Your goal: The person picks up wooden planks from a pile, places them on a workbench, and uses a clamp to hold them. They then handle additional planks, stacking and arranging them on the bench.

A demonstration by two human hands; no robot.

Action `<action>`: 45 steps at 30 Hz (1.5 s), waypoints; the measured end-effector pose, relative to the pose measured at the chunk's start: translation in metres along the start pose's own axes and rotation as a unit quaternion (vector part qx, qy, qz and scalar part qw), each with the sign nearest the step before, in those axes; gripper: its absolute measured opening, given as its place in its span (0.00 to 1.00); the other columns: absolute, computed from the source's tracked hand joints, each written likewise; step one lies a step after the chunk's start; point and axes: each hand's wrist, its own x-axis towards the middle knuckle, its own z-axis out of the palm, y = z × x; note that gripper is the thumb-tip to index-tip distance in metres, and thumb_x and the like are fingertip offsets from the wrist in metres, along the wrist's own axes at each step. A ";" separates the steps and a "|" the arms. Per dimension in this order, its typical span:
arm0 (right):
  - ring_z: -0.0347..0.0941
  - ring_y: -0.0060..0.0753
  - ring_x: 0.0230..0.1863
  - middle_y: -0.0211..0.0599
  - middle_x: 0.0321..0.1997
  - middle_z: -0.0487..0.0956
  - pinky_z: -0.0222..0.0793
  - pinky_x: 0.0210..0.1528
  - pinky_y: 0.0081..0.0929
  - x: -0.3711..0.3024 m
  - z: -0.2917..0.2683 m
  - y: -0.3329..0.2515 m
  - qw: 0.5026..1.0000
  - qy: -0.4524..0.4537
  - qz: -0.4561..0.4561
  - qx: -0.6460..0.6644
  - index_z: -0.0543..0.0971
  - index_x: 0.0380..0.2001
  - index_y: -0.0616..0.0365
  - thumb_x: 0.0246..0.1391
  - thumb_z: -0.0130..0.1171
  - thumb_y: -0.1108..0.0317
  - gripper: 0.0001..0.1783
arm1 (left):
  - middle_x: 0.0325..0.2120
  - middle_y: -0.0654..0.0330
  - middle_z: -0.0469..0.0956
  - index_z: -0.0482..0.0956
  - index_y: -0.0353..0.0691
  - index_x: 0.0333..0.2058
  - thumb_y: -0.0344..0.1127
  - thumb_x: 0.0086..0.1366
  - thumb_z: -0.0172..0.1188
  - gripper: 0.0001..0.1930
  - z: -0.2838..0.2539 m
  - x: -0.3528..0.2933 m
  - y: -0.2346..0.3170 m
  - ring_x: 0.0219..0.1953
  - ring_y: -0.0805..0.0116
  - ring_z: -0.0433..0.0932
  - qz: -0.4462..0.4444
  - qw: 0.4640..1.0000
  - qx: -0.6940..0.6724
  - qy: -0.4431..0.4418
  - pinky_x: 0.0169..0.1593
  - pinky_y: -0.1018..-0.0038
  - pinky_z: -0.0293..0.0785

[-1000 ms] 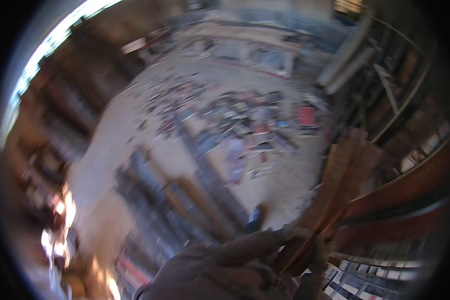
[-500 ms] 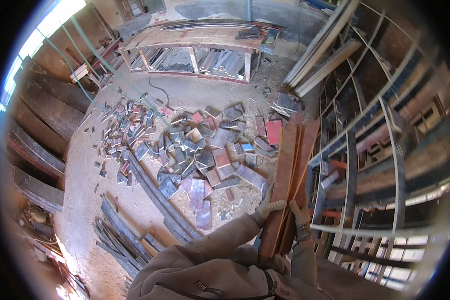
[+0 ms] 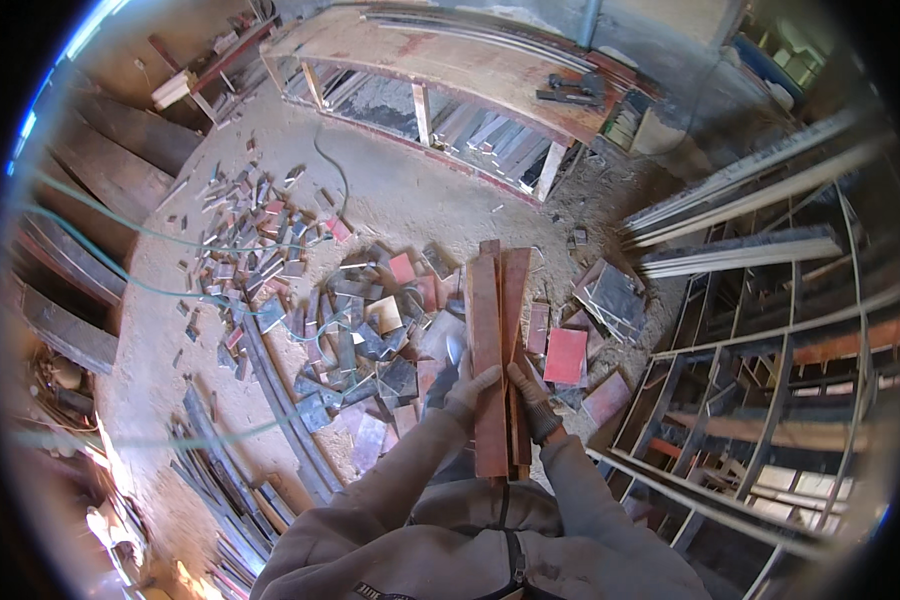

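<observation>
As I look down from my distant post, my left hand [image 3: 469,392] and right hand [image 3: 531,402] clasp the reddish-brown boards [image 3: 487,420] from either side, the bundle held in front of the torso, above the floor [image 3: 155,320]. I judge the picking-up done; the boards are not yet set down. Offcuts [image 3: 397,380] lie scattered beyond, and I cannot tell whether any remain to be handled.

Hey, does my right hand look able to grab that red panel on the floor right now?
Probably not: the right hand holds the brown boards, and the red panel lies on the floor, likely out of reach without bending. Its top looks uncovered, though.
</observation>
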 end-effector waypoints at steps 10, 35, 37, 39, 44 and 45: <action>0.80 0.34 0.58 0.41 0.60 0.82 0.77 0.62 0.33 0.375 0.023 -0.085 0.975 0.081 0.202 0.052 0.71 0.71 0.59 0.66 0.64 0.39 0.42 | 0.73 0.49 0.63 0.44 0.40 0.80 0.34 0.60 0.78 0.59 -0.044 0.355 0.161 0.72 0.56 0.67 -0.017 0.999 0.013 0.045 0.71 0.62 0.68; 0.57 0.56 0.81 0.64 0.79 0.63 0.54 0.79 0.41 1.085 -0.063 -0.227 0.858 0.125 0.001 -0.499 0.62 0.76 0.67 0.71 0.48 0.30 0.51 | 0.69 0.46 0.72 0.71 0.41 0.70 0.60 0.69 0.63 0.39 -0.107 0.952 0.459 0.73 0.48 0.67 0.116 0.863 0.363 0.331 0.76 0.59 0.61; 0.69 0.56 0.69 0.62 0.67 0.73 0.64 0.69 0.42 1.044 -0.091 -0.218 0.801 0.089 0.133 -0.576 0.71 0.66 0.67 0.72 0.49 0.33 0.44 | 0.59 0.47 0.79 0.79 0.43 0.61 0.56 0.72 0.60 0.28 -0.134 0.866 0.410 0.64 0.50 0.74 -0.030 0.903 0.264 0.338 0.68 0.58 0.67; 0.85 0.42 0.49 0.43 0.47 0.88 0.80 0.49 0.37 0.999 -0.111 -0.220 0.679 0.042 0.081 -0.729 0.84 0.49 0.60 0.71 0.53 0.38 0.33 | 0.48 0.44 0.85 0.84 0.41 0.53 0.53 0.73 0.56 0.23 -0.148 0.762 0.353 0.53 0.47 0.82 -0.183 0.893 0.186 0.366 0.58 0.55 0.73; 0.84 0.36 0.30 0.42 0.34 0.88 0.77 0.37 0.38 0.969 -0.110 -0.274 0.683 -0.121 0.181 -0.697 0.88 0.41 0.55 0.71 0.53 0.37 0.31 | 0.41 0.38 0.83 0.80 0.34 0.46 0.44 0.76 0.46 0.20 -0.090 0.493 0.211 0.47 0.38 0.82 -0.273 0.807 0.348 0.391 0.52 0.49 0.76; 0.82 0.35 0.27 0.40 0.31 0.87 0.77 0.35 0.38 0.969 -0.107 -0.286 0.626 -0.134 0.188 -0.745 0.88 0.38 0.53 0.71 0.52 0.36 0.31 | 0.39 0.37 0.84 0.84 0.34 0.44 0.48 0.77 0.47 0.23 -0.064 0.454 0.184 0.45 0.40 0.84 -0.324 0.804 0.175 0.467 0.49 0.49 0.77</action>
